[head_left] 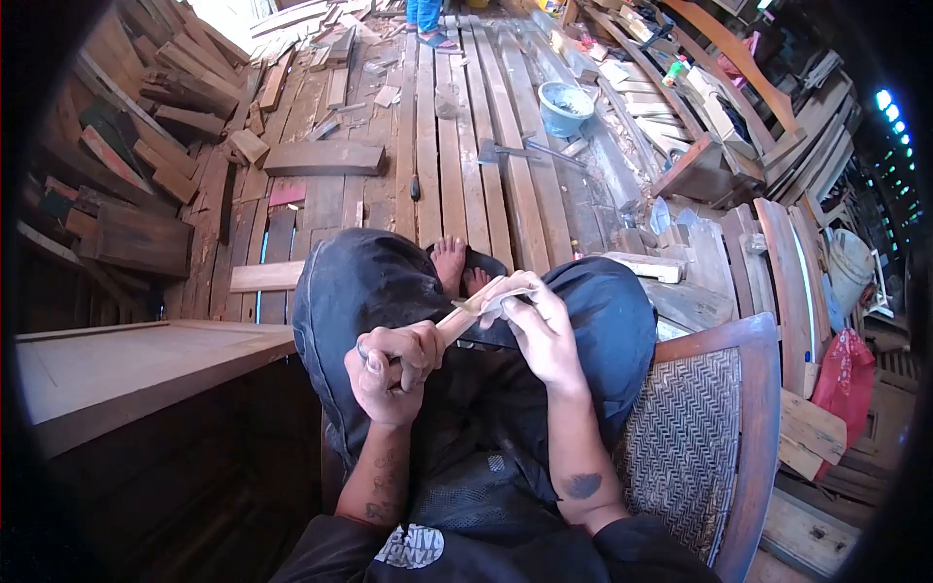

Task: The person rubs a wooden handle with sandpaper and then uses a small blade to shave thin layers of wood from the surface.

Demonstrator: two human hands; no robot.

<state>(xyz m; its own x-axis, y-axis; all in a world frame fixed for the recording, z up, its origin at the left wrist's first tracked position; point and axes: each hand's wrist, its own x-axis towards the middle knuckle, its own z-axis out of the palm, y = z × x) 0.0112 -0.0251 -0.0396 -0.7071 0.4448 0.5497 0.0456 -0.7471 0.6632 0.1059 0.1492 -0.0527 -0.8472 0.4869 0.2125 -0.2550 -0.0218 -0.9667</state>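
My left hand (397,367) is closed in a fist around the lower end of a slim, pale wooden stick (455,325), which slants up to the right over my lap. At the stick's upper part, my right hand (540,330) pinches a folded, thin pale sheet (507,297) that looks like sandpaper. The sheet lies against the wood, though the fingers hide part of the contact. Both hands are between my knees, above my dark trousers (364,282).
A woven-cane chair (685,437) is at my right, a pale wooden panel (146,364) at my left. On the plank floor ahead lie a screwdriver (415,187), a hatchet (494,153) and a bucket (566,107). Wood offcuts pile on both sides; another person's legs (424,17) show far ahead.
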